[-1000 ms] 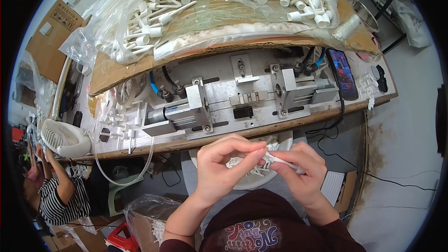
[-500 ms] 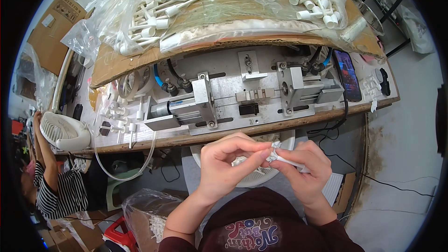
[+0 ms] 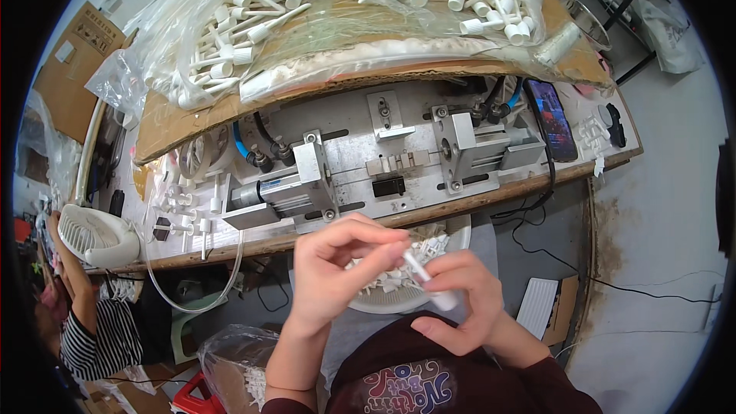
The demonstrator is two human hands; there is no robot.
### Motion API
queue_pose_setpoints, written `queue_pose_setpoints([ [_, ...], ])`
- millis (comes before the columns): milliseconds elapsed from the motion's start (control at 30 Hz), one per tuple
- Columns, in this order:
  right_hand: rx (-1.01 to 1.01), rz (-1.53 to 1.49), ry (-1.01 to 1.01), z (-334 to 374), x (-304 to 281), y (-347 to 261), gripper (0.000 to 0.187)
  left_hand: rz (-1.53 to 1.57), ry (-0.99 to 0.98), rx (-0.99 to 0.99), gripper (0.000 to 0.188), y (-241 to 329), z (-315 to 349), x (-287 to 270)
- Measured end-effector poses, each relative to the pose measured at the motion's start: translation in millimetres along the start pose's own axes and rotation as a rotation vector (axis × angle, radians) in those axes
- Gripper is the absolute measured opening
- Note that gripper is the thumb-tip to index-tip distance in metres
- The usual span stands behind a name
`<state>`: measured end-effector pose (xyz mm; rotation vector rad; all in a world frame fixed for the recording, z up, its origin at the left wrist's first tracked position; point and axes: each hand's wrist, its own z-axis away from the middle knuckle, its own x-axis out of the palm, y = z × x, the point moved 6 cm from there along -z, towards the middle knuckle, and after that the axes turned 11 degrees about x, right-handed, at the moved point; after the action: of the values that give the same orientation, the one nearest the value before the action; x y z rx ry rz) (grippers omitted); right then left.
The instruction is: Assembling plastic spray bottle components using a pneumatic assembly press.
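Observation:
A white capped stick [image 3: 443, 298] slants between my hands above the white bowl [image 3: 402, 305]; its cap points down and toward me. My left hand [image 3: 326, 272] pinches the thin upper end between thumb and forefinger, and the fingertips hide that tip. Beside the cap, my right hand [image 3: 471, 303] has its thumb spread away from its fingers. The right fingers lie against or just behind the stick; which of these I cannot tell. Below the hands, many small white plastic pieces [image 3: 395, 280] fill the bowl.
A metal clamping fixture [image 3: 395, 165] stands on the bench. Above it, cardboard [image 3: 180, 126] carries a heap of white capped sticks [image 3: 264, 27] in clear plastic. A phone [image 3: 550, 123] lies at right. At far left are a white fan-like appliance [image 3: 98, 235] and a person in a striped shirt [image 3: 100, 337].
Both hands have moved slightly left and down. My right thumb has come off the stick and spread away, while the stick has tilted more steeply, showing its cap. The whole view has shifted a little.

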<state>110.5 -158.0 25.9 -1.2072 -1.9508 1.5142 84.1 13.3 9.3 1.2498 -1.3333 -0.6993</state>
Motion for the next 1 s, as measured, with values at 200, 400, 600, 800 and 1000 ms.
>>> queue_pose_setpoints([
  [200, 0.022, 0.077, -0.212, -0.9, -9.7, -1.7, 0.038, -0.012, -0.112, -0.126, 0.021, 1.3, -0.9, -6.0],
  [400, -0.050, 0.299, -0.025, -25.1, -15.0, 7.6, 0.040, -1.105, -0.052, 0.657, 0.033, 73.2, -34.4, 16.1],
  [600, -0.225, 0.762, -0.027, -50.2, 15.8, 21.4, 0.028, -1.546, -0.020, 0.930, 0.023, 115.5, -108.2, -11.0],
  [800, -0.274, 1.030, 0.014, -63.0, 26.3, 19.2, 0.028, -1.757, -0.123, 0.774, 0.031, 102.0, -188.5, -52.1],
  [1000, -0.277, 1.062, -0.054, -71.3, 27.1, 15.1, 0.022, -1.825, -0.226, 0.535, 0.035, 88.5, -223.7, -70.3],
])
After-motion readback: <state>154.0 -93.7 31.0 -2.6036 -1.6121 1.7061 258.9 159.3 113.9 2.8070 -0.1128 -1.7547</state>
